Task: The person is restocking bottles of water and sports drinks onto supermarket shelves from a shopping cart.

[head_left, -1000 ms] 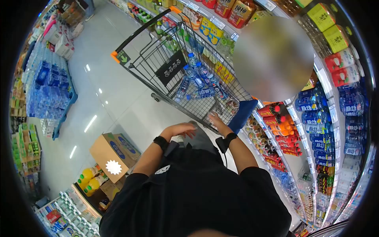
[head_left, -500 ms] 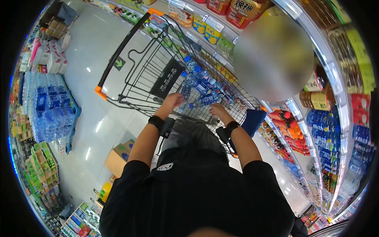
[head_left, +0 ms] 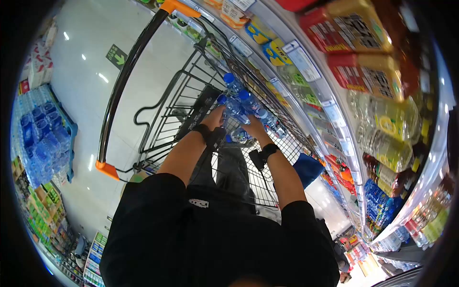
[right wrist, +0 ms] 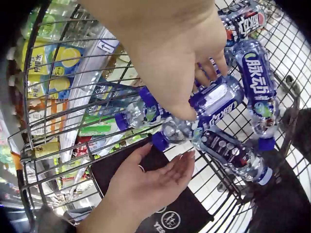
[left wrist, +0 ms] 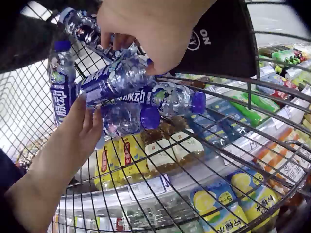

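Several clear bottles with blue caps and labels lie in the metal shopping cart (head_left: 125,71). My right hand (head_left: 254,128) grips one bottle (right wrist: 216,99) around its blue label, with thumb and fingers on either side. Beside that bottle's capped end is my left hand (right wrist: 146,187), palm up and fingers loosely extended. In the left wrist view the left hand (left wrist: 146,34) hangs over the same bottle (left wrist: 114,82), its thumb close to the neck, while the right hand (left wrist: 73,131) has its fingertips at the label. Other bottles lie under and around this one.
Shelves of packed drinks (head_left: 363,71) run close along the cart's right side. A black sign panel (right wrist: 175,199) stands inside the cart. Left across the floor are stacked water bottles (head_left: 43,134). A blue flap (head_left: 308,170) hangs at the cart's edge.
Both hands have moved up and inward over the cart to the bottles, and the right hand has gripped one. The cart and shelves appear larger and nearer in the head view.
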The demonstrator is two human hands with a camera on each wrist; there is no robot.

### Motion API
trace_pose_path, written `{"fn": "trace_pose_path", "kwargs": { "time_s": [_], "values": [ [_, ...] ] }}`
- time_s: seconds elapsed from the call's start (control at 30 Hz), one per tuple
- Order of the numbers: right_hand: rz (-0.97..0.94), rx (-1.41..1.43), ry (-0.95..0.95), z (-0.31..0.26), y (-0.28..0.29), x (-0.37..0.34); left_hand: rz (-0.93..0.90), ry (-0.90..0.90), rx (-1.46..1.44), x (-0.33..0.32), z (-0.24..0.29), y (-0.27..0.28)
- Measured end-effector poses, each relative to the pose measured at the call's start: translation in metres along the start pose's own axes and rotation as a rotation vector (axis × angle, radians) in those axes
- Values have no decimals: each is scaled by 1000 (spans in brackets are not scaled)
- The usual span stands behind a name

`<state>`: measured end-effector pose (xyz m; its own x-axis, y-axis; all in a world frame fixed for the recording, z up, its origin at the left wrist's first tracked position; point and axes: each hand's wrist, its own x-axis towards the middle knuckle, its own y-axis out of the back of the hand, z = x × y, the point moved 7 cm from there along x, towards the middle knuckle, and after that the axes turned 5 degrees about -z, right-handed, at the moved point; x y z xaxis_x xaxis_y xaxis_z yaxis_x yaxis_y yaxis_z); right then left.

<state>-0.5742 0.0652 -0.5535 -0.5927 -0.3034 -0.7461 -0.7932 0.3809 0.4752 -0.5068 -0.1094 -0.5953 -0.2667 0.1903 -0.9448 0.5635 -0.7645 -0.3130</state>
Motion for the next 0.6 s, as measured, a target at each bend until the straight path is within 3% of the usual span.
{"fn": "trace_pose_path", "kwargs": {
  "time_s": [0.07, 0.13, 0.2, 0.27, 0.33, 0.43, 0.5, 0.53, 0.6],
  "values": [
    [-45, 69, -28, -33, 8, 4, -209, -545, 541, -5, 32, -12],
    [-14, 7, 15, -50, 4, 20, -263, -613, 584, 0, 42, -15],
    [7, -41, 96, -68, 0, 30, -172, -184, 143, 8, 43, -19],
    [11, -142, 83, -73, -6, 41, -142, -35, -70, 14, 39, -21],
    [-57, -203, -26, -80, -7, 42, -166, -167, -58, 10, 39, -20],
    [62, -389, 15, -89, -2, 34, -228, -374, -53, 14, 35, -19],
    [-36, -380, -22, -76, -13, 39, 147, -496, 269, 49, 22, 2],
    [57, -443, 119, -67, -18, 41, 4, -628, 152, 126, -26, 9],
    [177, -510, 214, -64, -21, 35, 30, -820, 1004, 40, 15, -23]
  ]
}}
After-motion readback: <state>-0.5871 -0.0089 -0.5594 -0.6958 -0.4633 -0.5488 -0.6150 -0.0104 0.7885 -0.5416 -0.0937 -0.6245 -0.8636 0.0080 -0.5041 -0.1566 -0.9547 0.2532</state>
